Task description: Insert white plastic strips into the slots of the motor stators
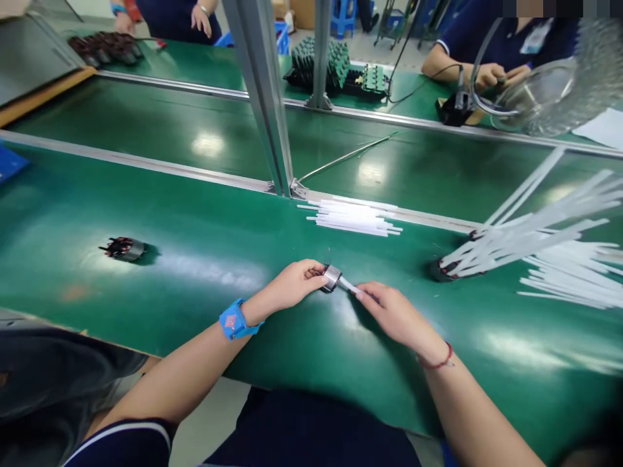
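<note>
My left hand [302, 283] is closed around a small motor stator [331, 277], a ringed metal core with dark ends, held just above the green bench. Between the fingers of my right hand [389, 308] is a white strip [349, 285], whose far end meets the stator's right side; how deep it goes in I cannot tell. A second stator [127, 248] with dark windings lies on the bench to the left. Beyond my hands is a loose bundle of white strips [351, 216].
At the right, dark round holders [445, 268] bear many upright white strips [516, 227], with more strips [579, 275] lying beside them. A metal post [265, 97] rises from the bench rail. Across the bench, a person's hands [501, 76] work near a clear fan [540, 91]; green parts [331, 61] stand nearby.
</note>
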The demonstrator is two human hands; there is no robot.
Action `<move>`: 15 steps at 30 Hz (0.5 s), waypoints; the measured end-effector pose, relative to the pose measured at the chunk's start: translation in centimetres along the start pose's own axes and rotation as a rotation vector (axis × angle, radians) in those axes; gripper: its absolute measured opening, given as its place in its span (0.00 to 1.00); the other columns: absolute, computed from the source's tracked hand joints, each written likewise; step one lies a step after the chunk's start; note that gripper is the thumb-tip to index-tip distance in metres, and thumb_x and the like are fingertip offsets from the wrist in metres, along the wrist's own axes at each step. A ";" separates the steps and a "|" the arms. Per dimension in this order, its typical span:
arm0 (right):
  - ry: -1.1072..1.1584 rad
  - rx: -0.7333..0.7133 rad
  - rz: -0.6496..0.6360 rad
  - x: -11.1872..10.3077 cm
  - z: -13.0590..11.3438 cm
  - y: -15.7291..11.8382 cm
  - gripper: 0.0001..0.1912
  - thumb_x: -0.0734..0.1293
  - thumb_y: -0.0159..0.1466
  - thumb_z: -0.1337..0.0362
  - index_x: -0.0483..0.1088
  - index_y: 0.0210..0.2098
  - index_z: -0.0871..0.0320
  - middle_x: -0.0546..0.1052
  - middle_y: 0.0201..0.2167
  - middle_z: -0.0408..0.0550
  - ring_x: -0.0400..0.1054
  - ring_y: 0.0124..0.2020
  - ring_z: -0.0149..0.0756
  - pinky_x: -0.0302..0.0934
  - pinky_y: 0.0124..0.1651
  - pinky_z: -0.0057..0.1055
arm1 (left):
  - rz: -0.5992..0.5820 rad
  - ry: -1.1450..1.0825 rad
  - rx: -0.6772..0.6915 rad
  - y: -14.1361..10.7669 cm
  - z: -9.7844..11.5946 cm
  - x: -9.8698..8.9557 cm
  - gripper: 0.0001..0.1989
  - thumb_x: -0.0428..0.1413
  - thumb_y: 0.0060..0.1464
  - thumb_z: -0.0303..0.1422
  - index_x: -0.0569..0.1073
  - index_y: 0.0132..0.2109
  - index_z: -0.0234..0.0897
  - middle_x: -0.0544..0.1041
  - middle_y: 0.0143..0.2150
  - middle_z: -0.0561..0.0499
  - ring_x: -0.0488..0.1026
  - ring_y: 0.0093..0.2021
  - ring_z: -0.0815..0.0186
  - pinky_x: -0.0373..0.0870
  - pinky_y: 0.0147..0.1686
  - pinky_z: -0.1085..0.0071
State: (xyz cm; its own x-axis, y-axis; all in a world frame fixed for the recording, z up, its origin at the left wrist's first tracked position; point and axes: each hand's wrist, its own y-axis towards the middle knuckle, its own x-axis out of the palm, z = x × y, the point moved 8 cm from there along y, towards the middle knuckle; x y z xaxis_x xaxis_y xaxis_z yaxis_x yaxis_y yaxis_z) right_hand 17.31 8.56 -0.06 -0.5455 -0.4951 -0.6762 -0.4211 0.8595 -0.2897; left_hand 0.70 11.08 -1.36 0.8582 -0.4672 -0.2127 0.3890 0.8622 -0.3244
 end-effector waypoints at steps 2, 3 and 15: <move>-0.017 0.002 -0.004 0.6 -0.5 0.2 0.16 0.54 0.68 0.59 0.71 0.43 0.55 0.75 0.41 0.49 0.68 0.42 0.39 0.59 0.45 0.33 | 0.014 0.035 -0.004 -0.3 0.0 0.0 0.14 0.51 0.56 0.37 0.72 0.45 0.33 0.75 0.38 0.47 0.70 0.33 0.67 0.66 0.33 0.71; -0.026 -0.003 -0.005 0.8 -0.7 0.3 0.16 0.54 0.68 0.60 0.72 0.44 0.55 0.75 0.42 0.50 0.68 0.42 0.40 0.59 0.45 0.33 | 0.014 0.060 0.003 -0.4 0.0 0.0 0.15 0.50 0.57 0.37 0.72 0.45 0.33 0.74 0.38 0.48 0.69 0.33 0.67 0.66 0.34 0.71; 0.064 0.088 0.021 -0.1 0.8 -0.1 0.11 0.58 0.64 0.59 0.69 0.42 0.53 0.75 0.30 0.43 0.66 0.30 0.35 0.54 0.32 0.29 | -0.043 0.075 0.039 -0.4 -0.3 0.3 0.14 0.47 0.57 0.33 0.72 0.47 0.36 0.71 0.36 0.50 0.68 0.35 0.67 0.65 0.36 0.71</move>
State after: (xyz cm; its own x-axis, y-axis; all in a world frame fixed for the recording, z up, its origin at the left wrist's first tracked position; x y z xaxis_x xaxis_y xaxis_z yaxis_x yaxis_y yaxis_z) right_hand 18.00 8.60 -0.51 -0.6000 -0.4814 -0.6389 -0.3451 0.8763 -0.3362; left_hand 0.67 10.53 -1.56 0.8135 -0.5162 -0.2680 0.4390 0.8472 -0.2992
